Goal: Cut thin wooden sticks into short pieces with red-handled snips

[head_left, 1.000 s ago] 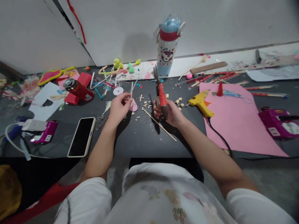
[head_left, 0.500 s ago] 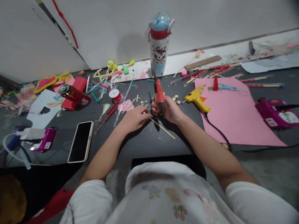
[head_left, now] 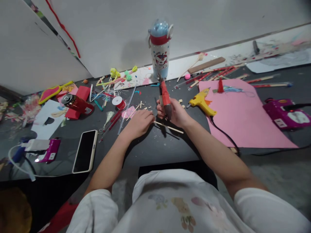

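Observation:
My left hand is low over the dark tabletop, its fingers closed in a pinch on the end of a thin wooden stick. The stick slants down to the right, passing under my right hand. That hand is wrapped round a red-handled pliers-like tool, which stands nearly upright with its narrow end pointing away from me. The tool's exact kind is unclear, and my fingers hide part of it. Short cut stick pieces lie just beyond my left hand, near a pink paper piece.
A water bottle stands behind the tool. To the right, a yellow glue gun lies partly on pink paper, its cord trailing forward. At left are a phone, a red can and a ribbon spool.
The stick has swung to lie flatter, its free end rising slightly in view. My left fingers have shifted a little. The whole view has tilted slightly; the tool remains in my right hand.

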Available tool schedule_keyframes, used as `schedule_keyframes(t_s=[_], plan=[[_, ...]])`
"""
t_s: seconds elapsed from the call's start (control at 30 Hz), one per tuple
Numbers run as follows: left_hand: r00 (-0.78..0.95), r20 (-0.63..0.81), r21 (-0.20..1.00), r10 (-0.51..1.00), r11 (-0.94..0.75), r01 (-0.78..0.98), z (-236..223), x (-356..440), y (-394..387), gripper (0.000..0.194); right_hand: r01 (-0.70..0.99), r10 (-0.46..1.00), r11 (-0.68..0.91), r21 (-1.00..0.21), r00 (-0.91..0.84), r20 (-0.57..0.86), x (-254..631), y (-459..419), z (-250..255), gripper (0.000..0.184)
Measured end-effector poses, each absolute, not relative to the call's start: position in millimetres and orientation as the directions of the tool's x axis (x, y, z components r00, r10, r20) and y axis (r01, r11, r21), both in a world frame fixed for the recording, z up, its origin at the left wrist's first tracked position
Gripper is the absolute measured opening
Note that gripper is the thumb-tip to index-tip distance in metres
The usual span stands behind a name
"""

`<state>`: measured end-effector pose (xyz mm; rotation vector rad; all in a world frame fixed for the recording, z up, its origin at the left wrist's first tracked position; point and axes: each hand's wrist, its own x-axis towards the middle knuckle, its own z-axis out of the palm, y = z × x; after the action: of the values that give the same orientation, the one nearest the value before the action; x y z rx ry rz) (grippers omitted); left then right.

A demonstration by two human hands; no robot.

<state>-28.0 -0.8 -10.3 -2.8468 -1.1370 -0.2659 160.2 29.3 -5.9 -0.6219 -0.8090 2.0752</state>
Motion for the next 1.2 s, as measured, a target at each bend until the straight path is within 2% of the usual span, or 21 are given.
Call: schedule_keyframes(t_s=[0.13,0.27,0.53,0.6,0.63,0.7,0.77,0.83,0.9,0.97,1.1,1.2], plan=[[0.578,0.201,0.109,0.791,-0.605,0.789,1.2,-50.3,0.8,0.016,-0.551,0.858,-0.416,-0.723,-0.502,-0.11,168.4,33.1,2.3,0.026],[0.456,0.301,0.202,0.838,-0.523,0.828,8.8,-68.8,-0.7,0.013,-0.596,0.891,-0.36,-0.718,-0.447,-0.075,175.3,35.6,8.4,0.023],[0.392,0.388,0.216,0.834,-0.496,0.841,10.0,-79.1,-1.5,0.014,-0.53,0.889,-0.357,-0.769,-0.445,-0.106,173.0,34.6,6.3,0.025],[0.344,0.418,0.28,0.841,-0.479,0.832,8.2,-77.7,-1.0,0.012,-0.522,0.887,-0.352,-0.777,-0.451,-0.099,172.2,33.9,5.3,0.025],[0.28,0.451,0.354,0.848,-0.457,0.816,6.8,-76.4,-0.4,0.012,-0.52,0.885,-0.353,-0.777,-0.454,-0.098,172.0,33.7,4.9,0.024],[0.078,0.5,0.588,0.863,-0.404,0.7,3.7,-72.8,1.3,0.012,-0.523,0.88,-0.362,-0.771,-0.464,-0.098,171.8,33.4,4.3,0.024],[-0.104,0.442,0.828,0.891,-0.361,0.429,1.0,-69.1,3.5,0.021,-0.534,0.874,-0.374,-0.758,-0.477,-0.096,171.6,33.1,3.7,0.024],[-0.165,0.339,0.938,0.926,-0.319,0.137,0.1,-66.3,5.1,0.031,-0.544,0.866,-0.386,-0.745,-0.493,-0.088,171.0,32.6,2.6,0.024],[-0.178,0.271,0.957,0.946,-0.285,-0.054,1.3,-64.8,5.7,0.034,-0.546,0.856,-0.396,-0.738,-0.511,-0.081,170.0,31.9,0.8,0.023],[-0.199,0.233,0.951,0.952,-0.265,-0.157,3.9,-64.1,5.2,0.032,-0.536,0.847,-0.404,-0.741,-0.525,-0.082,168.6,31.2,-1.7,0.024],[-0.263,0.188,0.937,0.946,-0.253,-0.24,9.1,-63.2,3.2,0.03,-0.483,0.84,-0.409,-0.774,-0.531,-0.111,165.3,30.0,-7.1,0.027],[-0.326,0.21,0.923,0.922,-0.297,-0.245,12.0,-62.5,1.2,0.031,-0.431,0.829,-0.414,-0.802,-0.543,-0.135,162.4,27.6,-8.7,0.03]])
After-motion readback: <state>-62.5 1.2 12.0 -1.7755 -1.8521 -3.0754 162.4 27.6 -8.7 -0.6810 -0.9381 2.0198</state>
